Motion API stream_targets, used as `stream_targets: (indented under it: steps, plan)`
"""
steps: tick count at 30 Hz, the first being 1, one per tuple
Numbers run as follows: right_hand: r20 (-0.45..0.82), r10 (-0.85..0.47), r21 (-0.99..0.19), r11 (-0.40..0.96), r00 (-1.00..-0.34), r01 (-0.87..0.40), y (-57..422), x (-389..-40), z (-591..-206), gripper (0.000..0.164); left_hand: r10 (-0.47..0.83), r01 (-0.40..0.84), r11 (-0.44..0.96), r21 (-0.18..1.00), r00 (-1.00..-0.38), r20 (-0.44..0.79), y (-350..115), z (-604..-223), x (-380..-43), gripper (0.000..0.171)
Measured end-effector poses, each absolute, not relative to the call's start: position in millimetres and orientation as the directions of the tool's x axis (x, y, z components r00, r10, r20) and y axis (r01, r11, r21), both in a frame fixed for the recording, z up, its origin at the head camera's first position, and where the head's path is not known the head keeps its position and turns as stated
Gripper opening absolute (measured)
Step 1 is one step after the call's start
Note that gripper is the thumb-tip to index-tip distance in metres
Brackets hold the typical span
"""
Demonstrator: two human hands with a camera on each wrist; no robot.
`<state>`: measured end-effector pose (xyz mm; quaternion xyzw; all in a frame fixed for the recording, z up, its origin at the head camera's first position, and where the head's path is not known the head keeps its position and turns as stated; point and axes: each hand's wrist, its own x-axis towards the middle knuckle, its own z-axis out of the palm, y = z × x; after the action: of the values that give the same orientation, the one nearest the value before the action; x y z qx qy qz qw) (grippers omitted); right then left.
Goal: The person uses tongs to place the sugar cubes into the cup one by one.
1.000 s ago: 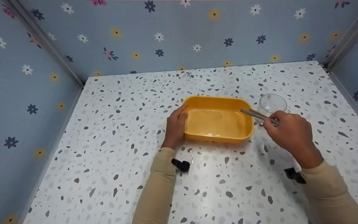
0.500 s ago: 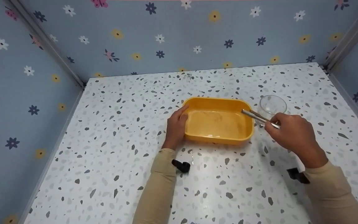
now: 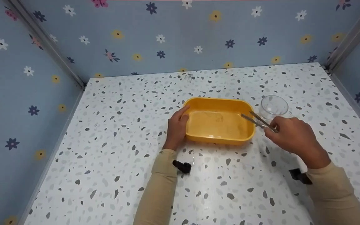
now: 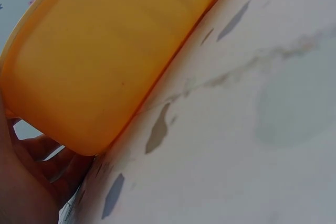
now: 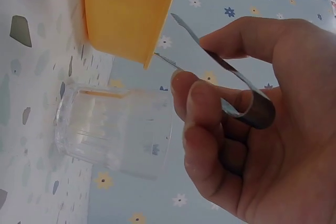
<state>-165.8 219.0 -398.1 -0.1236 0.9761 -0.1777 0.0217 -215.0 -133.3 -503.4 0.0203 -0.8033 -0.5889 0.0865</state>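
A yellow rectangular tub (image 3: 220, 142) stands on the speckled tabletop. My left hand (image 3: 176, 129) grips its left end, with fingers against the outer wall, as the left wrist view also shows (image 4: 44, 171). My right hand (image 3: 295, 140) pinches metal tweezers (image 5: 247, 85) between thumb and fingers. Nothing shows between the tweezers' two spread, ridged tips, which point left over the tub's right rim. A clear glass cup (image 3: 273, 104) stands upright just right of the tub, beyond my right hand; its lower part is partly hidden in the head view. Whether it holds anything, I cannot tell.
The white tabletop (image 3: 111, 131) with grey flecks spreads around the tub. Blue flowered panels (image 3: 180, 34) rise at the back and both sides. A small black mount (image 3: 182, 166) sits at my left wrist, another (image 3: 300, 176) at my right.
The tweezers' arms have spread wider apart than half a second ago, and their tips sit slightly lower. My left hand, the tub and the glass cup stay in place.
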Motion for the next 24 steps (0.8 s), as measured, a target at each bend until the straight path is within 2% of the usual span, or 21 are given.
stream_targets:
  steps: [15,24]
  plan:
    - [-0.076,-0.300,-0.311,0.913,-0.951,-0.263,219.5,-170.5,-404.5,0.028,-0.132,0.078,0.298,0.951,-0.984,0.122,-133.5,-503.5,-215.2,0.042]
    - [-0.144,-0.321,-0.298,0.916,-0.936,-0.268,221.5,-170.0,-407.6,0.022,-0.130,0.072,0.280,0.957,-0.985,0.112,-133.2,-502.1,-214.3,0.041]
